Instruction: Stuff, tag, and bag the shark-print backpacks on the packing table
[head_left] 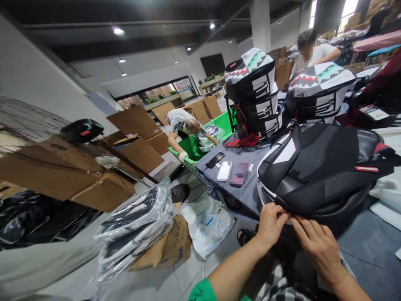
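Pinching the edge of a black backpack (313, 175), the left hand (271, 223) and right hand (319, 251) close their grip on it.

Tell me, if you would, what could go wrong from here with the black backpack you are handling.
The black backpack seems to overhang the table's edge, pinched only by the left hand and right hand, so it could slip to the floor. Dragging it might also rumple the gray tablecloth and shift the smartphone lying there. The stacked shark-print backpacks beside it could topple if bumped.
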Demonstrator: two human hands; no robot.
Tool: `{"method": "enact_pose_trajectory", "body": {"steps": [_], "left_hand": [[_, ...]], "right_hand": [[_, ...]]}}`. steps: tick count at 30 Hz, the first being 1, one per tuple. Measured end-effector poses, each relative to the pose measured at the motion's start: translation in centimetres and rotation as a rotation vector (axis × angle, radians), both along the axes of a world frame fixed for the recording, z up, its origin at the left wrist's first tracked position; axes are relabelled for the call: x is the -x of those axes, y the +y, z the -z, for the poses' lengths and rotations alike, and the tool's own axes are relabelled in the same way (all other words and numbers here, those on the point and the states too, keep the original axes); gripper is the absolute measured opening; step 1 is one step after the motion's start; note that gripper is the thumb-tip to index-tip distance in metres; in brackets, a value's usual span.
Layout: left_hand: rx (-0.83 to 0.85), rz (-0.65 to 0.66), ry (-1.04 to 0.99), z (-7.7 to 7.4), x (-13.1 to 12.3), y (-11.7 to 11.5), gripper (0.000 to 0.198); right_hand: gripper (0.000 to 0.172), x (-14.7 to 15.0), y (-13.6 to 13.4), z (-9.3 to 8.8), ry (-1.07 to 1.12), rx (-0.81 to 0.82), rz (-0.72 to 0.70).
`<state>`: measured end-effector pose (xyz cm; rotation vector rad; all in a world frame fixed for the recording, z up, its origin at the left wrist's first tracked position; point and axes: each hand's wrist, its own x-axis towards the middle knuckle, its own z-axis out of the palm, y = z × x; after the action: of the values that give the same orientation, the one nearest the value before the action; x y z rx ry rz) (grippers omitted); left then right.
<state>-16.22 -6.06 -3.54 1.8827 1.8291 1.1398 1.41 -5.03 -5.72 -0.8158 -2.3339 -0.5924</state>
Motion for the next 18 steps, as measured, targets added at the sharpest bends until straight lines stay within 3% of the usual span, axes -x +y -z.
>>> {"method": "enact_pose_trajectory", "body": {"steps": [2,4,6,11,15,18], "left_hand": [[-0.25,-0.039,0.08,0.5,0.3,-1.4,0.015],[-0.471,0.005,0.226,1.4,0.6,-2.9,0.021],[-0.564,0.076,0.359,2.5,0.9,-3.7,0.026],[-0.413,0.156,0.567,4.4,1.0,-2.1,0.023],[-0.341,0.352,0.689,3.7,0.4,0.1,0.029],[-0.325,0.483,0.693,2.9,-1.5,0.2,0.027]], "right_hand": [[0.036,0.3,0.3,-0.2,0.003,0.01,0.024],[0.033,0.6,0.4,-0.4,0.02,0.013,0.006],[0.029,0.7,0.4,-0.7,0.026,0.006,-0.025],[0.03,0.8,0.5,-1.3,0.037,0.033,-0.045],[0.029,-0.3,0.6,-2.0,0.064,0.051,-0.076],[0.026,-3.0,0.1,-1.8,0.05,0.064,-0.122]]}}
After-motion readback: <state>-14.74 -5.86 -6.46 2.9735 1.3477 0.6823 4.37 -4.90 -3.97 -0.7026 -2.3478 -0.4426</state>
